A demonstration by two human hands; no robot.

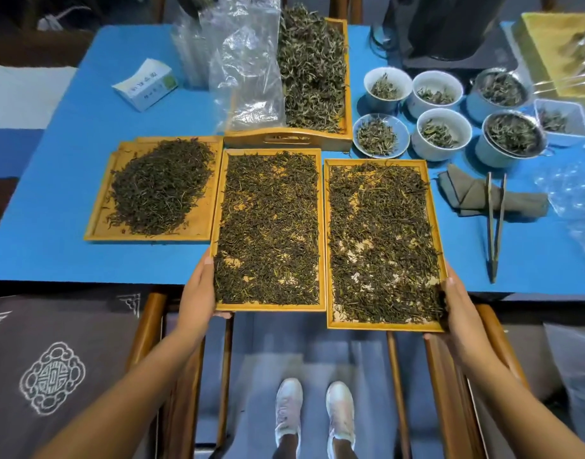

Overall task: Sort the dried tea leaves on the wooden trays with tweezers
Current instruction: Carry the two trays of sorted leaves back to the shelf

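Here — hands grip trays.

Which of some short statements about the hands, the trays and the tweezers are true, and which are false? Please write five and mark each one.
1. The left hand grips the outer edge of the middle tray. True.
2. The right hand holds the tweezers. False: the tweezers lie on the blue table, partly on a folded grey cloth, and the right hand grips the right tray.
3. The left tray carries its leaves in a heap. True.
4. All the bowls are empty. False: each holds some leaves.
5. Both near trays overhang the table edge. True.
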